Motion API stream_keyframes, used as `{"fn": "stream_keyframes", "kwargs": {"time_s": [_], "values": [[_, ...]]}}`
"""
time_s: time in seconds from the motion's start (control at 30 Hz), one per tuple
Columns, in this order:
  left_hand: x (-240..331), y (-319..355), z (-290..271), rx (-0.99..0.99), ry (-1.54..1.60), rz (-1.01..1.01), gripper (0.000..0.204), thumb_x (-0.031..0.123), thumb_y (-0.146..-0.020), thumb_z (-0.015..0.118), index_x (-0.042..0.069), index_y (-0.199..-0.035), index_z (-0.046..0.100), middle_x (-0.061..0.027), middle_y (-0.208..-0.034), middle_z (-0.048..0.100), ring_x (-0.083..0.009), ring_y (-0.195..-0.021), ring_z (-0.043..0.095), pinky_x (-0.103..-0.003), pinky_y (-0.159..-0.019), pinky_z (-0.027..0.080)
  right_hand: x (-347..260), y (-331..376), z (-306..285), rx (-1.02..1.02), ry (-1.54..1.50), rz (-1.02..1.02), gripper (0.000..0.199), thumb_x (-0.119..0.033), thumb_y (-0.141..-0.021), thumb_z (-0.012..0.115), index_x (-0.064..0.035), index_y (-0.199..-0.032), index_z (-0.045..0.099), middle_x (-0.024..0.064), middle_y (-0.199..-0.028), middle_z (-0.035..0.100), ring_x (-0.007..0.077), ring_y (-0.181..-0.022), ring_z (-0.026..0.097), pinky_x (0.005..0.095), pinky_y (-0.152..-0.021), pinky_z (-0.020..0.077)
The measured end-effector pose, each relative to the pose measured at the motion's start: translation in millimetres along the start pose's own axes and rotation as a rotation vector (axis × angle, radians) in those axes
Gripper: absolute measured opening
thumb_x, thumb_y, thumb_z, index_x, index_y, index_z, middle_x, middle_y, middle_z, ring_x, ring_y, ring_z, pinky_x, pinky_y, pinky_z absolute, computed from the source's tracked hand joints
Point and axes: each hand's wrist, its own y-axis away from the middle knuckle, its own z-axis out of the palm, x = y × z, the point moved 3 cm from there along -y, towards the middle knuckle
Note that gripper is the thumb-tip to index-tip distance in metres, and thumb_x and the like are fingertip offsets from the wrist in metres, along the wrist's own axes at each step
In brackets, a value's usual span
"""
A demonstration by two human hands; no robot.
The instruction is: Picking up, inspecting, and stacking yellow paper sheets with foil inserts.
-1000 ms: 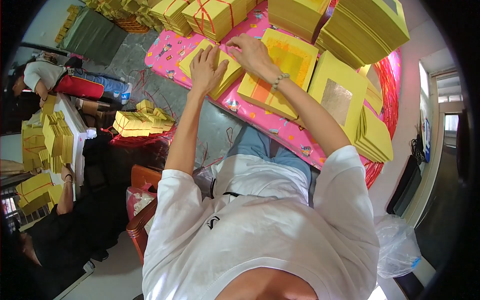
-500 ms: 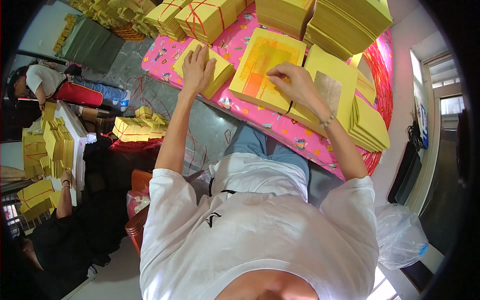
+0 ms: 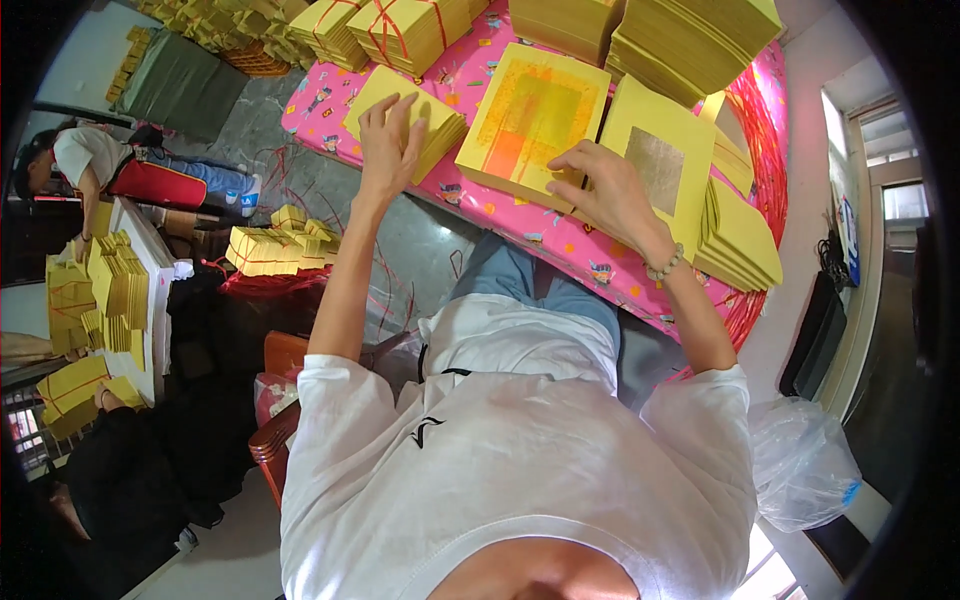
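My left hand (image 3: 388,148) is open over a low stack of plain yellow paper (image 3: 438,128). Its fingers are bent and spread, touching the near left part of the stack. My right hand (image 3: 608,190) hovers at the near right corner of a thick yellow paper stack (image 3: 535,120) whose top sheet bears an orange and gold print. Thumb and forefinger are apart there, with no sheet visible between them. Right beside this block lies another yellow stack (image 3: 625,115), topped with a dull metallic square; my right wrist, wearing a beaded bracelet (image 3: 664,263), passes over its near part.
Tall yellow paper stacks (image 3: 690,50) and red-tied bundles (image 3: 410,35) fill the far side of the pink patterned table (image 3: 540,228). Folded sheets (image 3: 735,240) and red strings (image 3: 765,170) are at right. At left, two people work around a white table (image 3: 160,260) with more bundles.
My right hand has moved back toward the block's near right corner, its thumb and forefinger spreading. My left fingers have bent slightly on the small stack. At left, the co-workers' arms have shifted.
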Motion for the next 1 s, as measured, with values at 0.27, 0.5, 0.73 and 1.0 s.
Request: {"fn": "stream_keyframes", "kwargs": {"time_s": [0.27,0.5,0.73,1.0], "values": [[69.0,19.1,-2.2,-0.218,0.305,0.138,0.034,0.014,-0.074,0.071,0.009,-0.107,0.061,-0.0103,-0.106,0.056,-0.0293,-0.1,0.049,-0.038,-0.087,0.041,-8.1,6.1,13.3,0.113,0.233,-0.173,0.027,-0.025,-0.07,0.072,-0.0049,-0.085,0.063,0.0097,-0.08,0.056,0.0275,-0.078,0.058,0.0389,-0.068,0.0469],[64.4,12.5,6.6,-0.392,0.332,0.153,0.029,0.01,-0.073,0.071,0.007,-0.101,0.064,-0.0075,-0.097,0.061,-0.0263,-0.095,0.054,-0.036,-0.084,0.044,-0.4,-1.0,11.4,0.024,0.198,-0.093,0.016,-0.021,-0.079,0.064,-0.0047,-0.082,0.066,0.0099,-0.077,0.06,0.0287,-0.073,0.059,0.0382,-0.063,0.0476],[62.2,9.0,5.7,-0.377,0.419,0.093,0.012,0.007,-0.077,0.066,0.006,-0.089,0.068,-0.0085,-0.086,0.064,-0.0261,-0.085,0.057,-0.035,-0.077,0.046,0.8,-5.3,7.6,-0.012,0.135,-0.034,0.02,-0.023,-0.081,0.063,-0.0038,-0.08,0.067,0.0104,-0.077,0.06,0.0293,-0.073,0.059,0.038,-0.063,0.0472],[63.4,3.2,5.7,-0.416,0.383,0.036,0.01,0.011,-0.078,0.066,0.004,-0.085,0.068,-0.0101,-0.077,0.063,-0.0259,-0.076,0.056,-0.035,-0.07,0.046,-7.5,-3.9,4.6,-0.036,0.211,-0.054,0.022,-0.027,-0.077,0.067,-0.0059,-0.082,0.066,0.0082,-0.08,0.061,0.028,-0.075,0.06,0.0373,-0.064,0.0477]]}}
